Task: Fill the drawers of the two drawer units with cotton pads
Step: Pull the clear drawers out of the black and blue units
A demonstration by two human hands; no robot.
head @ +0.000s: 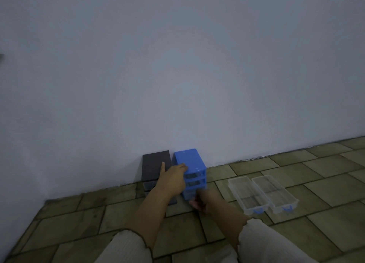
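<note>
Two small drawer units stand side by side on the floor against the wall: a dark one [156, 164] on the left and a blue one [190, 160] on the right. My left hand [173, 178] rests on the blue unit's top front corner, fingers curled over its edge and thumb pointing up beside the dark unit. My right hand [203, 200] is at the blue unit's lowest drawer, fingers curled at its front; the grip itself is hidden. Two clear drawers [246, 193] [276, 191] with blue handles lie out on the floor to the right. No cotton pads are visible.
A plain pale wall [177, 75] rises directly behind the units. The floor [98, 223] is brownish tile, dimly lit. My light sleeves show at the bottom edge.
</note>
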